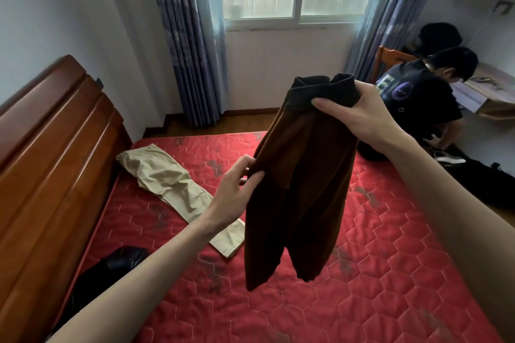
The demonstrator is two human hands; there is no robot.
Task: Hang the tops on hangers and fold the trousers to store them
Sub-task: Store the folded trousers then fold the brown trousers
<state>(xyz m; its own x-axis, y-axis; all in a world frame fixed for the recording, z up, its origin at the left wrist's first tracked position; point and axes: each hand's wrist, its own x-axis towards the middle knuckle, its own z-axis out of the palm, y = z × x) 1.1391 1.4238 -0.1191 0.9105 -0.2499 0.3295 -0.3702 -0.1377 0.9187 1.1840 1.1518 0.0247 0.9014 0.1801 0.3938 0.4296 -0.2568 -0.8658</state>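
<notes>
A pair of brown trousers point(301, 184) with a dark ribbed waistband hangs in the air above the red mattress point(376, 273), legs pointing down. My right hand point(365, 111) grips the waistband at the top. My left hand point(239, 189) pinches the left side seam lower down. A pair of beige trousers point(172, 184) lies spread diagonally on the mattress, left of the brown pair. A dark garment point(111, 267) lies crumpled at the mattress's left edge beside the headboard.
A wooden headboard point(47, 164) runs along the left. A person in a black T-shirt point(423, 103) sits bent over at the bed's far right corner, by a wooden chair and a desk. A window and blue curtains fill the back wall.
</notes>
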